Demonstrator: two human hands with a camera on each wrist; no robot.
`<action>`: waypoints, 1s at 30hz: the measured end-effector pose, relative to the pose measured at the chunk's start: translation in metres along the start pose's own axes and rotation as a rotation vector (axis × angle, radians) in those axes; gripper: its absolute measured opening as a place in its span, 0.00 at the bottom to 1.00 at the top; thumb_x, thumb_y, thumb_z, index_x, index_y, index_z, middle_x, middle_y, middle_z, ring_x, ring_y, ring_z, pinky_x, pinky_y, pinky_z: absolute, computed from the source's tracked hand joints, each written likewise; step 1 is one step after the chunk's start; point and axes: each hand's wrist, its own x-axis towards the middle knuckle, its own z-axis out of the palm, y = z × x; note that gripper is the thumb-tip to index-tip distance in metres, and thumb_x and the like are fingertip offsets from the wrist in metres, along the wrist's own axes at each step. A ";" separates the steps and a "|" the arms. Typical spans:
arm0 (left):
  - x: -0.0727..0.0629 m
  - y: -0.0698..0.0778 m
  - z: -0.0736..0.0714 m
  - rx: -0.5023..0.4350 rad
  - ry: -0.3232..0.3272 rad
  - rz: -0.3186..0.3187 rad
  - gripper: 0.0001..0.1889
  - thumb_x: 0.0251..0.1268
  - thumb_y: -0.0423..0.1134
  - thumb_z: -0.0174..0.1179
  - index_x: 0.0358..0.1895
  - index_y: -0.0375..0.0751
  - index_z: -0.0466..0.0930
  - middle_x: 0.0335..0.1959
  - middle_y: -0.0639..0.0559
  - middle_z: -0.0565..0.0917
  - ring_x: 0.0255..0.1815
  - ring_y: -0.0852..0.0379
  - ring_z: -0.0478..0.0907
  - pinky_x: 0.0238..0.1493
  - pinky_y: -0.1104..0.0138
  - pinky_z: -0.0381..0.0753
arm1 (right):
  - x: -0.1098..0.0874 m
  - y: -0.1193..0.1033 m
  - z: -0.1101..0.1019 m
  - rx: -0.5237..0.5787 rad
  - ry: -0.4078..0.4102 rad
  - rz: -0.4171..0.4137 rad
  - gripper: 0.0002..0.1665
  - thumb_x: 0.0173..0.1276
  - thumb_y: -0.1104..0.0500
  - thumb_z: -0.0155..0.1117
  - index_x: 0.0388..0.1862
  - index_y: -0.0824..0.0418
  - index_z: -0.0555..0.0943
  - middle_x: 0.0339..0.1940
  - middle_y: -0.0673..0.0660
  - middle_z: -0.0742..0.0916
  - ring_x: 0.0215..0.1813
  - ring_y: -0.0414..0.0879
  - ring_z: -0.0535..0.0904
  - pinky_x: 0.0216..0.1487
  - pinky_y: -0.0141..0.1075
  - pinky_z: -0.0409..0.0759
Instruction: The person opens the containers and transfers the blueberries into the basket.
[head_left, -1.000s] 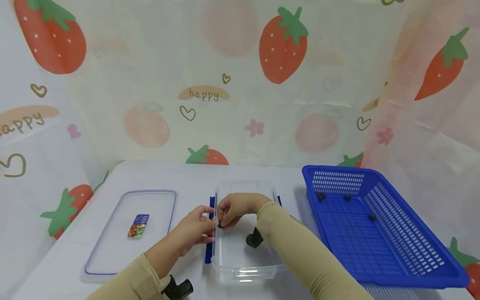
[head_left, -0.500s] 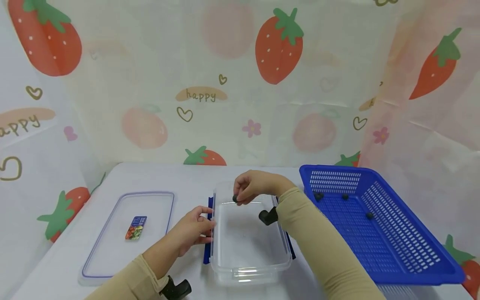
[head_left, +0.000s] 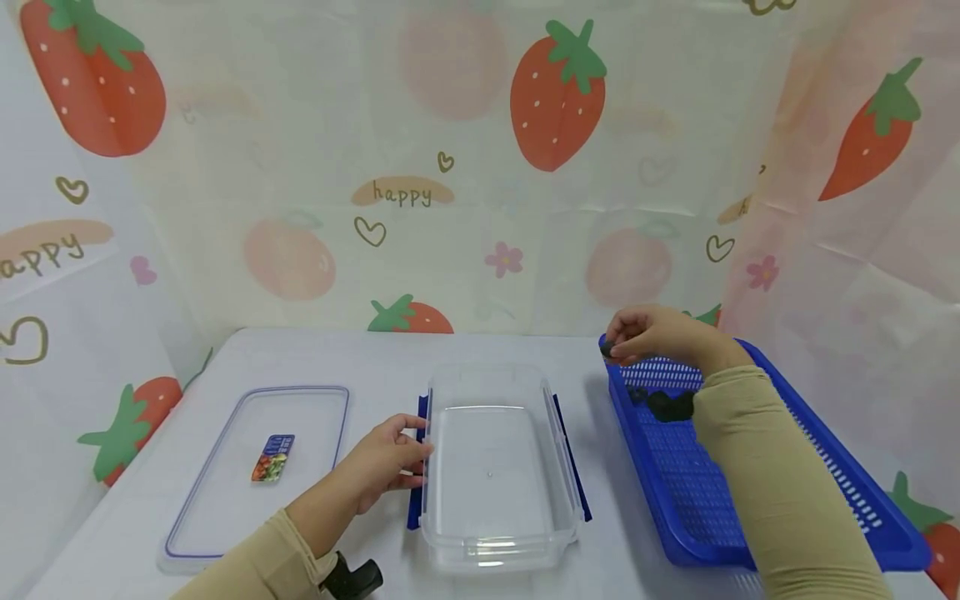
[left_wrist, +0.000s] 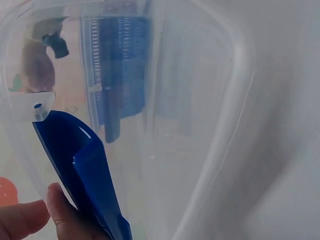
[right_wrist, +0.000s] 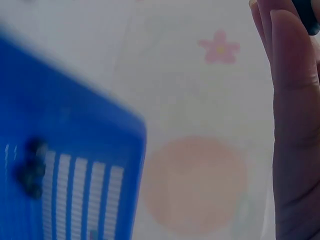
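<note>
My left hand touches the left side of a clear plastic box, its fingers fairly straight beside the blue latch. My right hand hovers over the far left corner of a blue basket. Between its thumb and fingers it pinches a small dark blueberry-like ball, partly visible at the top right of the right wrist view. A few similar dark balls lie inside the basket near its far wall; the right arm hides part of the basket's interior.
To the left a clear lid lies on the white table, with a small printed label on it. A second blue latch stands out from the box's right side. Strawberry-patterned sheets close off the back and sides.
My right hand has lifted the dark ball from inside the box's left side and carried it rightward to above the basket. The left hand has stayed at the box.
</note>
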 end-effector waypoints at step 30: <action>0.000 0.001 -0.007 0.010 0.043 -0.003 0.16 0.65 0.36 0.52 0.55 0.41 0.67 0.31 0.43 0.76 0.30 0.52 0.75 0.33 0.64 0.82 | -0.059 0.110 -0.038 0.160 0.136 0.156 0.15 0.67 0.65 0.54 0.47 0.75 0.69 0.41 0.58 0.81 0.46 0.46 0.80 0.51 0.40 0.77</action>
